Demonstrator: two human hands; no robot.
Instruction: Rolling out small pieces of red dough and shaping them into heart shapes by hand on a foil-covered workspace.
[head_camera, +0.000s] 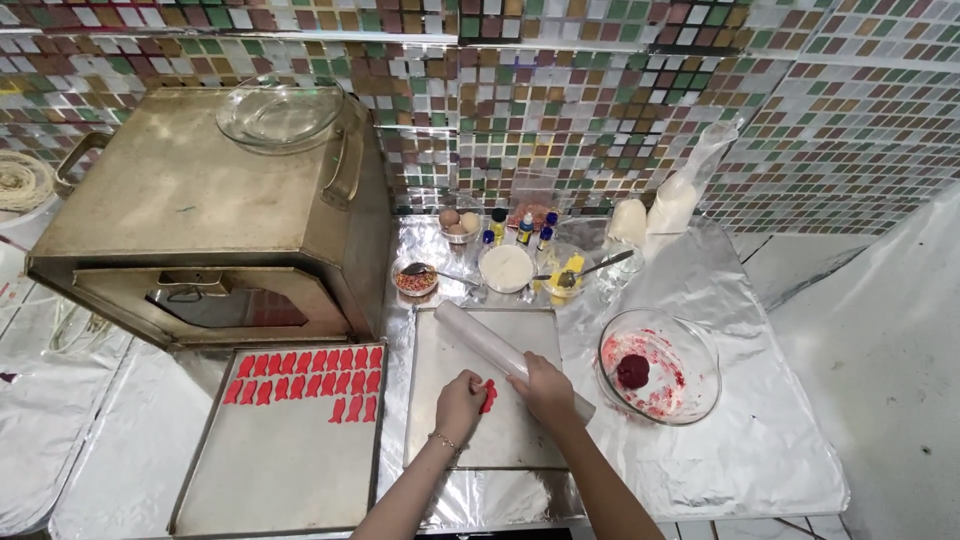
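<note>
My left hand (459, 403) and my right hand (543, 389) meet over a flat metal tray (470, 440), both pinching a small red fish-shaped dough piece (488, 395) between them. A clear rolling pin (490, 343) lies diagonally on the tray, its lower end under my right hand. To the left, a second tray (270, 475) carries several rows of red fish-shaped pieces (310, 378). A glass bowl (662, 365) at the right holds a dark red dough ball (633, 371).
A metal box oven (200, 215) with a glass bowl (280, 112) on top stands at the back left. Behind the tray are eggs (459, 220), small colour bottles (525, 229), bowls of sprinkles (415, 281), white powder (507, 267) and yellow stuff (568, 270), and white bags (672, 200). Foil covers the counter (760, 440).
</note>
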